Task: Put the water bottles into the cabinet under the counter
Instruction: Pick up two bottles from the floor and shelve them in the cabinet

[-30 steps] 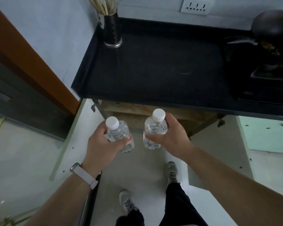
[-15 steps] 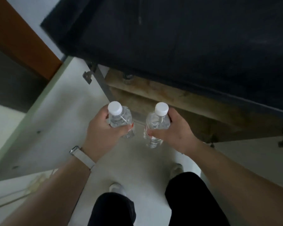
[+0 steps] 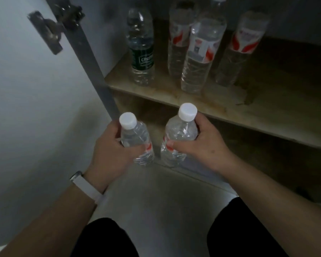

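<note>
Two clear plastic white-capped water bottles, left [image 3: 135, 140] and right [image 3: 178, 138], gripped upright by left hand [image 3: 109, 151] and right hand [image 3: 202, 143] mid-frame, ready for wooden cabinet shelf [image 3: 267, 101] above.

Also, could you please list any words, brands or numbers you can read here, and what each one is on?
Nothing reads clearly.
On the green-label bottle: white lettering, too blurred to read.
On the front red-and-white bottle: small label print, too blurred.
On the held left bottle and held right bottle: only red label scraps show, no letters.
</note>
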Demonstrator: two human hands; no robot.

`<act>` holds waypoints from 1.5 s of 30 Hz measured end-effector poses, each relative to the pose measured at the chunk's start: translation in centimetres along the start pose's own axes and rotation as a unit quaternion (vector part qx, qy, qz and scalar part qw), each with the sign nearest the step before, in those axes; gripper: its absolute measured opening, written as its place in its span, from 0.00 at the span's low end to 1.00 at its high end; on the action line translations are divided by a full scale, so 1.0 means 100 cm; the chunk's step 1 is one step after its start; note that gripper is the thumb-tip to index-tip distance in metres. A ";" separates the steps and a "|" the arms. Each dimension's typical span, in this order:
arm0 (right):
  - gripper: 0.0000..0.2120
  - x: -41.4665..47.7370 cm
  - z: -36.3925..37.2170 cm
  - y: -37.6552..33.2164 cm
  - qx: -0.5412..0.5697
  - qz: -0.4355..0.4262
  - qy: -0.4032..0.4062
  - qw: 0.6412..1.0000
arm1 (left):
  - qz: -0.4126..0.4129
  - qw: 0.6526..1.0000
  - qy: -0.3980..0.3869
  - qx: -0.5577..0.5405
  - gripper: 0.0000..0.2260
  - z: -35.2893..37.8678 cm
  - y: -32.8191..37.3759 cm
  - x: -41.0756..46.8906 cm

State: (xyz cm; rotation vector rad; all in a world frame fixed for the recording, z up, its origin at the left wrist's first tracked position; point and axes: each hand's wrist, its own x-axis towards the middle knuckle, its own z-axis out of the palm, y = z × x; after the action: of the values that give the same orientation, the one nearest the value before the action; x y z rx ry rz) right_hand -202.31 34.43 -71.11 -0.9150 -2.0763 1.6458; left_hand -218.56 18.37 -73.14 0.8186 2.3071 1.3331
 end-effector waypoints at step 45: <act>0.23 0.067 -0.126 -0.066 -0.001 -0.128 0.154 0.980 | 0.173 0.984 0.015 -0.044 0.23 0.018 0.153 0.124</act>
State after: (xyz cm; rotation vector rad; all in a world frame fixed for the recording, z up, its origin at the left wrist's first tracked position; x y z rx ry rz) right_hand -201.30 47.36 -62.26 -0.8062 -1.8941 1.2823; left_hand -222.45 33.38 -60.93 1.2203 2.1779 1.5842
